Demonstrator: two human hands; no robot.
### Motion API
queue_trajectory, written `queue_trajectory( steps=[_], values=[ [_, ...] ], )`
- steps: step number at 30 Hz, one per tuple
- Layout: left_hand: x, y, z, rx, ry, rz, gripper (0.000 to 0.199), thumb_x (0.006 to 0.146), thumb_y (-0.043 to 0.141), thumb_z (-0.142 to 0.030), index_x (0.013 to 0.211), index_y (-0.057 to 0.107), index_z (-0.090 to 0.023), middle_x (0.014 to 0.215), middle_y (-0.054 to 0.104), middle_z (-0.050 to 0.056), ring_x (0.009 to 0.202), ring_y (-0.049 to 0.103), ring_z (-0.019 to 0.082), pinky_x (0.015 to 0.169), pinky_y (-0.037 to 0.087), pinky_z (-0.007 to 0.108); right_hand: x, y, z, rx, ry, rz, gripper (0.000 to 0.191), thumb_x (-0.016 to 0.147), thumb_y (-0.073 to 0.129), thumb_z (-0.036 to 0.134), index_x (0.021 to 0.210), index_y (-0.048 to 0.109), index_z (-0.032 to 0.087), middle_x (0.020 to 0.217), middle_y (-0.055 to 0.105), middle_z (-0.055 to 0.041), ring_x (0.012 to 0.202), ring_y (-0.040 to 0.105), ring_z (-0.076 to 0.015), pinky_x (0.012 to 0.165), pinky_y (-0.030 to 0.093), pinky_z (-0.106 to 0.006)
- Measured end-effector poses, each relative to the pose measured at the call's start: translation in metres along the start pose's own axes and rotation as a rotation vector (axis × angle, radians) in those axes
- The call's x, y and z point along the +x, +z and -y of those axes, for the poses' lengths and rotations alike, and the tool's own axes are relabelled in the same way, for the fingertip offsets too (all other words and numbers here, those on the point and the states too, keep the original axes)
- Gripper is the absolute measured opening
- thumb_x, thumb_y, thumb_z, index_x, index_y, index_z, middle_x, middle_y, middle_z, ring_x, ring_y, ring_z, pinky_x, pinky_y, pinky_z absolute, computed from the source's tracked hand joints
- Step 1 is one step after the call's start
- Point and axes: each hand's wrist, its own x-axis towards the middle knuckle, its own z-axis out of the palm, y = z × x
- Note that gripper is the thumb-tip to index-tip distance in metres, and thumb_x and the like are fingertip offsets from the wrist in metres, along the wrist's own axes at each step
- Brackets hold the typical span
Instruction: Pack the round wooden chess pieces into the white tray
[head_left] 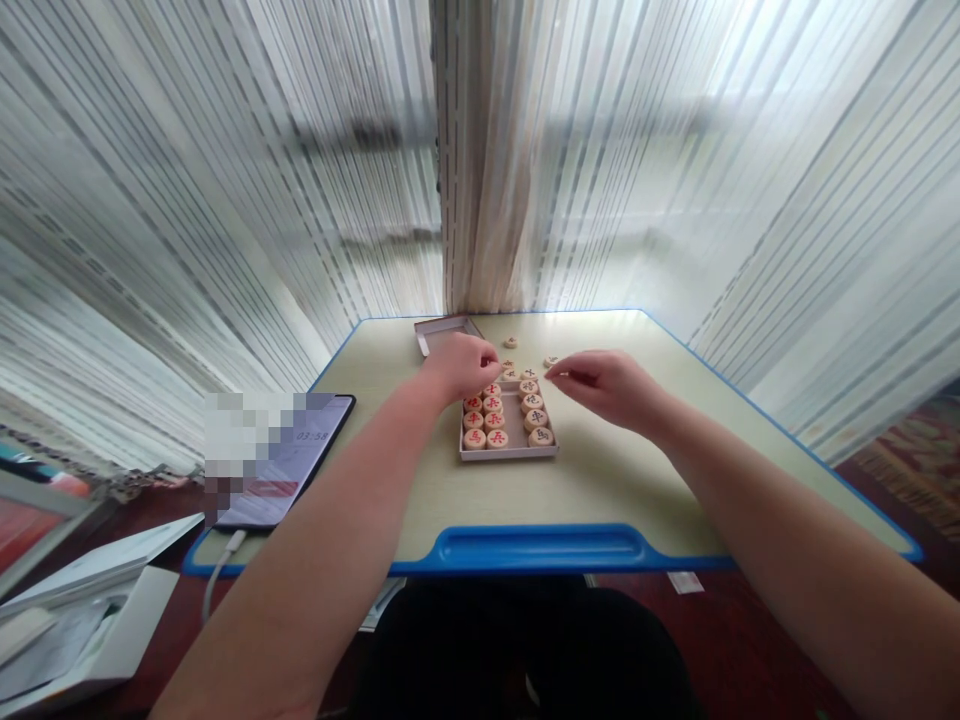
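Observation:
A shallow box tray (pixel 510 454) holds round wooden Chinese chess pieces. Red-marked pieces (pixel 496 439) fill two columns on its left side. A column of dark-marked pieces (pixel 540 437) runs along the right wall, with bare tray floor between. My left hand (pixel 461 366) is closed over the tray's far left corner, fingers curled; whatever is in them is hidden. At the far right corner my right hand (pixel 606 384) has thumb and fingers pinched together, and I cannot make out anything between them. Loose pieces (pixel 510 375) lie by the tray's far edge, and one piece (pixel 551 361) is just beyond my right fingertips.
Behind my left hand lies the box lid (pixel 442 328). Another loose piece (pixel 511 342) rests farther back on the blue-edged table (pixel 630 490). A tablet (pixel 300 470) with a white cable (pixel 217 570) sits at the left edge. Striped curtains (pixel 360 180) hang behind the table.

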Motion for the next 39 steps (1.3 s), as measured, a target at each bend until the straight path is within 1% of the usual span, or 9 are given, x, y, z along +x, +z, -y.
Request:
queue_trajectory(
  steps=[2, 5, 8, 14, 21, 27, 30, 35, 39],
  values=[
    [0.001, 0.003, -0.001, -0.002, -0.011, 0.010, 0.026, 0.070, 0.049, -0.027, 0.075, 0.073, -0.017, 0.075, 0.070, 0.005, 0.070, 0.058, 0.016, 0.064, 0.042, 0.025, 0.004, 0.001, -0.014, -0.090, 0.041, -0.101, 0.027, 0.081, 0.049, 0.029, 0.090, 0.071, 0.017, 0.079, 0.066, -0.0057, 0.069, 0.058, -0.0156, 0.069, 0.044, -0.028],
    [0.003, 0.010, -0.003, -0.028, -0.009, 0.094, 0.028, 0.070, 0.050, -0.032, 0.079, 0.072, -0.016, 0.078, 0.070, 0.005, 0.071, 0.059, 0.016, 0.064, 0.042, 0.024, 0.009, 0.004, -0.036, -0.236, 0.096, -0.084, 0.025, 0.079, 0.049, 0.026, 0.087, 0.072, 0.017, 0.084, 0.065, -0.0075, 0.074, 0.057, -0.0178, 0.070, 0.044, -0.030],
    [0.004, 0.016, -0.006, -0.037, 0.007, 0.142, 0.030, 0.070, 0.049, -0.030, 0.079, 0.073, -0.015, 0.077, 0.070, 0.006, 0.071, 0.059, 0.017, 0.063, 0.041, 0.024, 0.012, 0.007, -0.052, -0.320, 0.124, -0.096, 0.026, 0.077, 0.050, 0.023, 0.092, 0.071, 0.019, 0.098, 0.063, -0.0096, 0.091, 0.056, -0.0223, 0.084, 0.044, -0.035],
    [0.006, 0.018, -0.005, -0.065, 0.002, 0.156, 0.028, 0.069, 0.048, -0.027, 0.074, 0.073, -0.016, 0.067, 0.068, 0.003, 0.069, 0.059, 0.016, 0.060, 0.041, 0.023, 0.018, 0.008, -0.068, -0.206, 0.274, -0.306, 0.040, 0.071, 0.037, 0.006, 0.087, 0.071, 0.018, 0.104, 0.063, -0.0082, 0.100, 0.057, -0.0195, 0.097, 0.040, -0.032],
    [0.006, 0.019, -0.003, -0.091, 0.002, 0.143, 0.027, 0.068, 0.050, -0.027, 0.075, 0.073, -0.015, 0.069, 0.069, 0.004, 0.071, 0.060, 0.017, 0.062, 0.043, 0.023, 0.022, 0.018, -0.075, -0.147, 0.258, -0.188, 0.037, 0.075, 0.039, 0.009, 0.091, 0.071, 0.016, 0.104, 0.062, -0.0100, 0.097, 0.058, -0.0182, 0.093, 0.042, -0.028],
    [0.004, 0.015, -0.001, -0.134, 0.008, 0.163, 0.026, 0.065, 0.054, -0.025, 0.080, 0.074, -0.017, 0.077, 0.070, 0.004, 0.073, 0.062, 0.017, 0.065, 0.046, 0.023, 0.026, 0.024, -0.074, -0.228, 0.119, -0.018, 0.036, 0.087, 0.040, 0.026, 0.113, 0.064, 0.018, 0.120, 0.059, -0.0103, 0.111, 0.051, -0.0211, 0.101, 0.033, -0.038],
    [0.004, 0.014, -0.001, -0.146, 0.002, 0.153, 0.026, 0.065, 0.055, -0.026, 0.079, 0.073, -0.016, 0.077, 0.070, 0.005, 0.074, 0.062, 0.017, 0.066, 0.046, 0.023, 0.026, 0.024, -0.073, -0.283, 0.092, 0.065, 0.038, 0.090, 0.037, 0.030, 0.115, 0.063, 0.018, 0.123, 0.059, -0.0087, 0.111, 0.050, -0.0220, 0.101, 0.031, -0.040],
    [0.006, 0.014, 0.001, -0.118, -0.048, 0.128, 0.029, 0.068, 0.051, -0.027, 0.081, 0.073, -0.015, 0.081, 0.071, 0.006, 0.077, 0.062, 0.018, 0.066, 0.045, 0.024, 0.024, 0.025, -0.071, -0.311, 0.079, 0.029, 0.038, 0.089, 0.039, 0.033, 0.113, 0.064, 0.017, 0.112, 0.066, -0.0083, 0.104, 0.052, -0.0232, 0.095, 0.037, -0.037],
    [0.007, 0.011, 0.001, -0.063, -0.123, 0.091, 0.027, 0.069, 0.052, -0.029, 0.079, 0.073, -0.016, 0.081, 0.071, 0.005, 0.075, 0.062, 0.017, 0.065, 0.044, 0.024, 0.024, 0.028, -0.068, -0.341, 0.016, 0.048, 0.036, 0.090, 0.040, 0.034, 0.112, 0.065, 0.022, 0.114, 0.065, -0.0060, 0.106, 0.052, -0.0224, 0.095, 0.037, -0.037]
  ],
)
